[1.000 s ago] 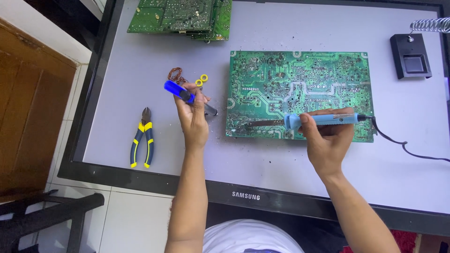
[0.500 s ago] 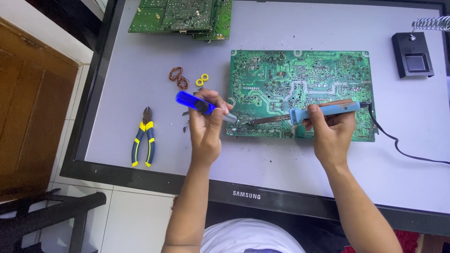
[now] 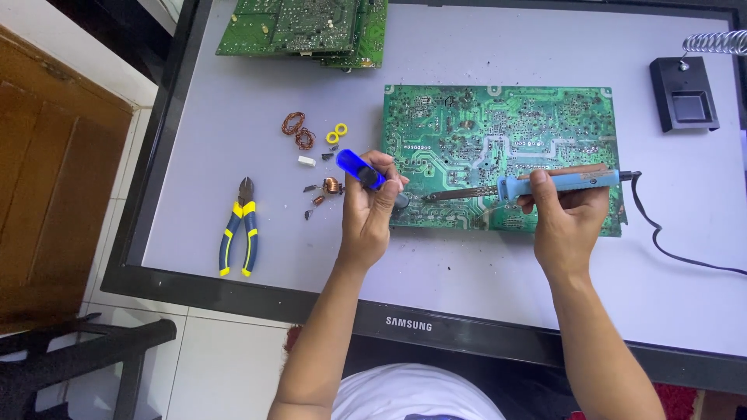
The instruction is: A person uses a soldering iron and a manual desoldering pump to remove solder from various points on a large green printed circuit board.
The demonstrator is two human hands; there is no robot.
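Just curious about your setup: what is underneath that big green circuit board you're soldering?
The circuit board lies flat on a pale grey surface with a black frame. Whatever is directly beneath the board is covered.

Large flat screen (image 3: 233, 117) lying face-up as worktop, pale grey panel, black bezel with white lettering

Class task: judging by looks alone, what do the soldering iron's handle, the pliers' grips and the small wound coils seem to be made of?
Light-blue soldering iron handle, held in the right hand: probably plastic, with a matte, even colour. Yellow-and-blue pliers grips: likely rubber or soft plastic sleeves over dark metal jaws. Small reddish-brown wound coils: apparently copper wire, going by the coppery sheen and fine windings.
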